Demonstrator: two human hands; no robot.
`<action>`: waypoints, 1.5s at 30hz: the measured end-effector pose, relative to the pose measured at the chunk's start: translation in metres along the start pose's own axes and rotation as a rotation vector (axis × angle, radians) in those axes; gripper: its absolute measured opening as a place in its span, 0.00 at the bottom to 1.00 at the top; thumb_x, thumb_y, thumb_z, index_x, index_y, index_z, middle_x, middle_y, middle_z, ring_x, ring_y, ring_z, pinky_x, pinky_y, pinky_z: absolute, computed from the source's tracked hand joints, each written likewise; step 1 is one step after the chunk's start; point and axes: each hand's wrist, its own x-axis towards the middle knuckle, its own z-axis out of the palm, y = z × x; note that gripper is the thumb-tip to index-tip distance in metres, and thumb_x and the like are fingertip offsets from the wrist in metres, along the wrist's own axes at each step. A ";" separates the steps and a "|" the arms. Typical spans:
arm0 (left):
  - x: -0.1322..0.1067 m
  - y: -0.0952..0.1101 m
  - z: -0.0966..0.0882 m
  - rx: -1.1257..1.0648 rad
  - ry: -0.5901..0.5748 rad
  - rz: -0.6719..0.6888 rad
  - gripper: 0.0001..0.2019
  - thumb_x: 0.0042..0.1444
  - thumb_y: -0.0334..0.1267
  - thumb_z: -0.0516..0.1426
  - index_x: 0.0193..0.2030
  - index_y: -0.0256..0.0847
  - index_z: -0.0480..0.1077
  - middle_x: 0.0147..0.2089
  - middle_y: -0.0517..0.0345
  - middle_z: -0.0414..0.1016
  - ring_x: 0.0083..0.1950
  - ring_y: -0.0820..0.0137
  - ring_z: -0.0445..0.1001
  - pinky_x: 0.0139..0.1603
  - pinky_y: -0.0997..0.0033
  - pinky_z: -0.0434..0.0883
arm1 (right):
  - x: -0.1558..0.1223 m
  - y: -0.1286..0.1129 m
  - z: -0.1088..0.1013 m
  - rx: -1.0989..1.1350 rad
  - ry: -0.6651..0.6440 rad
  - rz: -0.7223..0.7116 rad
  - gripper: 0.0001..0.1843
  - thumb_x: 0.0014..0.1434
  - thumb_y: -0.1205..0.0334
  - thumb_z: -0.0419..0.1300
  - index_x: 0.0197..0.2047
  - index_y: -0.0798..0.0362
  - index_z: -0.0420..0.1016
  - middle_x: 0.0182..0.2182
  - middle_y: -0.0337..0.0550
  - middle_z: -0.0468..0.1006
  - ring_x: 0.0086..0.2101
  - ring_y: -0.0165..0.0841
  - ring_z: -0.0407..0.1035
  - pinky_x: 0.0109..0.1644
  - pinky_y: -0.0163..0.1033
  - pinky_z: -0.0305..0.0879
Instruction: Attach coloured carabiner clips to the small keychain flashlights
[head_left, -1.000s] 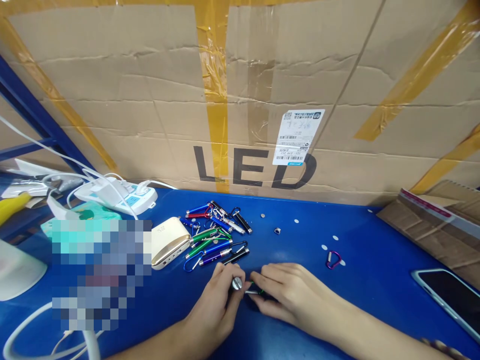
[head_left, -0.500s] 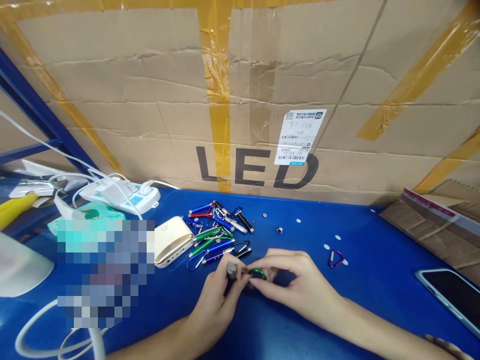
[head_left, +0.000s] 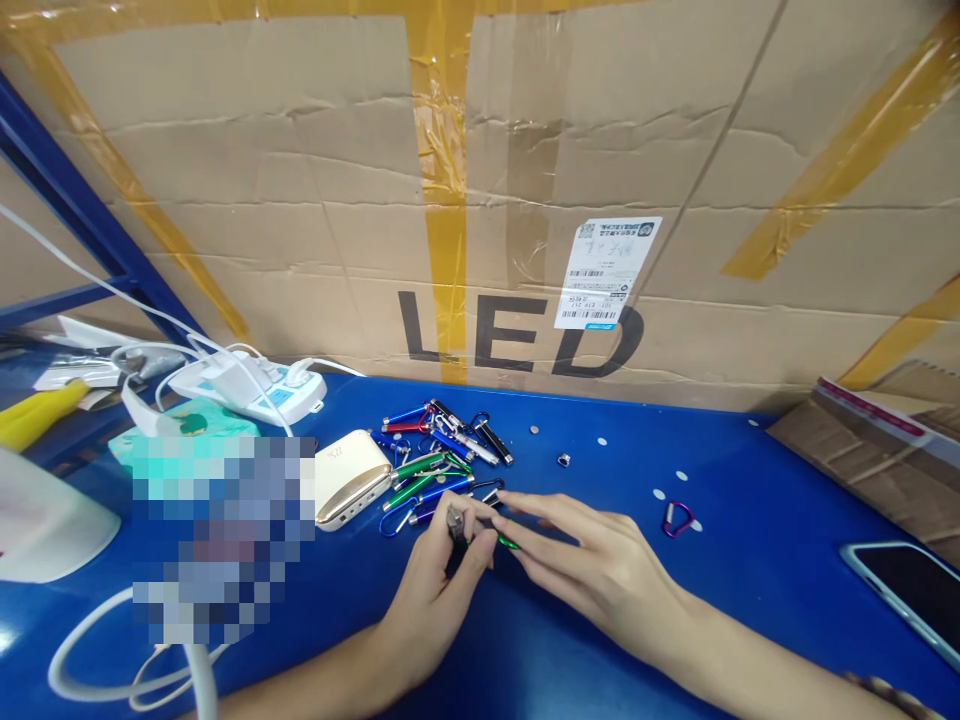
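Centrally, the left hand [head_left: 441, 578] curls its fingers around a small grey metal cylinder [head_left: 454, 522], whose end faces near and upward, long axis running near to far. The right hand's [head_left: 596, 560] fingers extend, slightly spread, at a glossy green clip [head_left: 508, 542]; whether they pinch it, I cannot tell. Far left, slim shiny penlights [head_left: 407, 491] crowd a smooth cream case [head_left: 349, 468]; creased cardboard [head_left: 337, 250] blocks the far side.

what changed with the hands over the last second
The left hand, gripping the grey metal cylinder, and the right hand moved forward toward the coloured metal tubes. The right fingers straightened from a pinch at the curved green metal clip; whether they let go is unclear. The magenta metal carabiner stayed put.
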 end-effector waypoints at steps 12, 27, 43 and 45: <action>0.004 0.000 0.003 0.044 0.068 0.051 0.11 0.57 0.42 0.50 0.29 0.39 0.55 0.30 0.58 0.64 0.30 0.75 0.64 0.33 0.76 0.63 | 0.015 -0.003 0.006 1.141 -0.107 0.955 0.22 0.37 0.53 0.69 0.30 0.61 0.72 0.27 0.43 0.74 0.27 0.26 0.69 0.31 0.28 0.70; 0.005 0.006 -0.001 0.077 0.035 0.020 0.16 0.59 0.46 0.47 0.26 0.39 0.49 0.25 0.62 0.58 0.26 0.77 0.57 0.28 0.77 0.58 | 0.013 -0.001 0.008 0.867 -0.215 0.871 0.18 0.38 0.57 0.69 0.25 0.62 0.68 0.22 0.42 0.72 0.21 0.22 0.65 0.24 0.24 0.62; 0.009 0.002 -0.006 0.283 0.143 0.111 0.14 0.59 0.41 0.46 0.25 0.39 0.48 0.23 0.64 0.52 0.24 0.79 0.54 0.26 0.79 0.55 | 0.002 0.006 0.001 0.247 -0.188 0.315 0.27 0.56 0.57 0.57 0.58 0.48 0.59 0.43 0.43 0.68 0.32 0.24 0.67 0.34 0.29 0.68; 0.010 0.004 -0.007 0.298 0.155 0.146 0.14 0.59 0.40 0.46 0.25 0.39 0.49 0.23 0.65 0.52 0.24 0.79 0.54 0.26 0.80 0.55 | 0.001 0.004 0.000 0.154 -0.197 0.222 0.25 0.58 0.57 0.55 0.58 0.51 0.60 0.43 0.45 0.68 0.34 0.26 0.68 0.36 0.30 0.68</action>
